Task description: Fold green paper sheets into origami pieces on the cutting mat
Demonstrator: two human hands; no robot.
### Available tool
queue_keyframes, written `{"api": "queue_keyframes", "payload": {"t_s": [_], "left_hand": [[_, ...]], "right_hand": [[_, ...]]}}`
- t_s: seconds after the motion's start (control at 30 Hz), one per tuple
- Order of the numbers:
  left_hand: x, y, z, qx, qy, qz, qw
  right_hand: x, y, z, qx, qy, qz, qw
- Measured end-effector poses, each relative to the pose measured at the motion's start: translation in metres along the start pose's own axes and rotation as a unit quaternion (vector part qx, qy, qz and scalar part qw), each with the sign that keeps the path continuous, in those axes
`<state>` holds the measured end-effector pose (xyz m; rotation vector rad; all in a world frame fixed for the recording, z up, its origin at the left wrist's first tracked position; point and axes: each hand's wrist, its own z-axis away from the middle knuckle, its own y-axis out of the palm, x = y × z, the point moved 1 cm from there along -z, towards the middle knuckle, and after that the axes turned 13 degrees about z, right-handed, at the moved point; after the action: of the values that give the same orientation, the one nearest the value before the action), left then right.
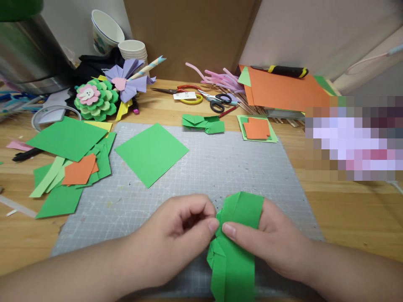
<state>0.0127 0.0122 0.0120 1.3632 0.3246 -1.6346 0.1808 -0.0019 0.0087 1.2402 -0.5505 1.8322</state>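
Note:
A folded piece of green paper (241,247) is held upright over the near part of the grey cutting mat (126,209). My right hand (270,235) grips it from the right, thumb on its front face and the other fingers behind it. At its left edge, my left hand (185,235) pinches a small creased part between thumb and forefinger. A flat green paper square (153,154) lies on the mat beyond my left hand. Farther back is another folded green paper piece (203,123).
Green sheets and orange scraps (80,170) are heaped at the left. Small paper squares (256,128) lie at the mat's back right. Behind stand scissors (217,100), pink stems (220,77), orange sheets (283,90), a utility knife (288,71), paper flowers (96,98) and cups (132,48).

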Motion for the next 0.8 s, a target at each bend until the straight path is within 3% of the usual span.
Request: {"api": "queue_keyframes", "payload": {"t_s": [0.13,0.4,0.6,0.8], "left_hand": [[0.0002,-0.0004,0.0018,0.016,0.019,-0.053,0.998],[0.0022,-0.0002,0.0049,-0.015,0.038,-0.108,0.993],[0.0036,-0.0019,0.0025,-0.015,0.019,-0.050,0.998],[0.0055,-0.0017,0.0032,-0.020,0.040,-0.080,0.996]], "right_hand": [[-0.0023,0.0003,0.0000,0.015,-0.009,-0.019,1.000],[-0.0074,0.0013,0.0002,0.056,-0.010,-0.015,0.998],[-0.0079,-0.0021,-0.0016,0.064,-0.029,-0.037,0.997],[-0.0087,-0.0018,-0.0013,0.072,-0.035,-0.035,0.996]]}}
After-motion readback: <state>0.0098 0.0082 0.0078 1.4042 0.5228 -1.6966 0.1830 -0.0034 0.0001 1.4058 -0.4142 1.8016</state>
